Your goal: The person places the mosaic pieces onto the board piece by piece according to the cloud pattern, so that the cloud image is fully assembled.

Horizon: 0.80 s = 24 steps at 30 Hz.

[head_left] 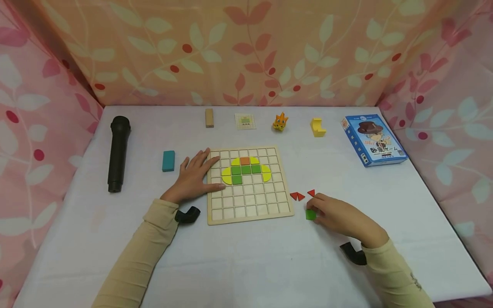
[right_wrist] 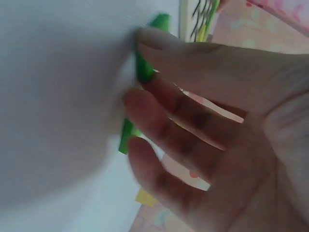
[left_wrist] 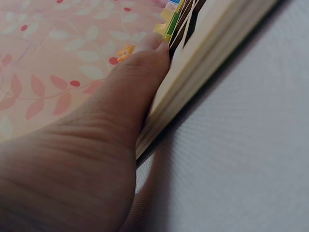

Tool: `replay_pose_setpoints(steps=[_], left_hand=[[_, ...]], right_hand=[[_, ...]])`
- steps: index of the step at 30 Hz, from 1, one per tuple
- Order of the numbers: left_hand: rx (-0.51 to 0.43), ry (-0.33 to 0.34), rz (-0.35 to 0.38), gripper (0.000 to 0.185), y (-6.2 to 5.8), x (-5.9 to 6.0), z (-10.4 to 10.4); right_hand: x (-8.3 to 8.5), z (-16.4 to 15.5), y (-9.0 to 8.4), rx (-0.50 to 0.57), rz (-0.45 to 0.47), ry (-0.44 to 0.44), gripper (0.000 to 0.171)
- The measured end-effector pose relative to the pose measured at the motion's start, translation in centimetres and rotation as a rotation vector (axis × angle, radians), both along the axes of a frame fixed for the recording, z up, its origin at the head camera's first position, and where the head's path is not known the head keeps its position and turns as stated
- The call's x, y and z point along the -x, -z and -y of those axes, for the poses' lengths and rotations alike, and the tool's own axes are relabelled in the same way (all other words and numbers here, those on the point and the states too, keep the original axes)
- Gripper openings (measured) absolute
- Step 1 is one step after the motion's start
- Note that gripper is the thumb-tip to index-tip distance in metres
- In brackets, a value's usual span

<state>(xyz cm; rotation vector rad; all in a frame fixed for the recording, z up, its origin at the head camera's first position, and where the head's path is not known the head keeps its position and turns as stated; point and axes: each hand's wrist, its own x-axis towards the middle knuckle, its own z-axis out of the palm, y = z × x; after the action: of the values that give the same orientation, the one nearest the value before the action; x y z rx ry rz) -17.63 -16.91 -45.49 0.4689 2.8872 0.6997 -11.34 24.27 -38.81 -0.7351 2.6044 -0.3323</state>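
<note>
A wooden grid board (head_left: 250,209) lies mid-table, with yellow, green and orange tiles (head_left: 245,169) forming a shape in its upper rows. My left hand (head_left: 200,171) rests flat on the board's left edge, fingers straight; in the left wrist view the thumb (left_wrist: 140,82) lies along the board's side (left_wrist: 207,58). To the right of the board, my right hand (head_left: 317,209) pinches a green square tile (head_left: 310,214) on the cloth. The right wrist view shows fingertips (right_wrist: 140,101) curled round the green tile (right_wrist: 143,72). Three red triangles (head_left: 297,196) lie just above that hand.
At the left lie a black microphone (head_left: 117,154) and a teal block (head_left: 168,161). Along the back stand a wooden block (head_left: 209,117), a small card (head_left: 245,121), an orange figure (head_left: 280,122), a yellow piece (head_left: 317,127) and a blue box (head_left: 372,139). Floral curtains wall three sides.
</note>
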Motion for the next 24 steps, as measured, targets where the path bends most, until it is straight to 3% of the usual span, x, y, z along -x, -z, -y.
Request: replay_pose_setpoints(steps=[8,12,24], left_hand=[[-0.004,-0.003,0.011,0.092,-0.2,-0.1,-0.1],[-0.004,-0.002,0.012,0.092,-0.2,-0.1,-0.2],[-0.001,0.000,-0.004,0.092,0.0,-0.2,0.0]], right_hand=[[0.4,1.5,-0.4,0.042,-0.108,0.007,0.032],[1.5,3.1,-0.8,0.099,-0.161,-0.040,0.030],[5.8,9.3,-0.4,0.202,-0.172,-0.231,0.016]])
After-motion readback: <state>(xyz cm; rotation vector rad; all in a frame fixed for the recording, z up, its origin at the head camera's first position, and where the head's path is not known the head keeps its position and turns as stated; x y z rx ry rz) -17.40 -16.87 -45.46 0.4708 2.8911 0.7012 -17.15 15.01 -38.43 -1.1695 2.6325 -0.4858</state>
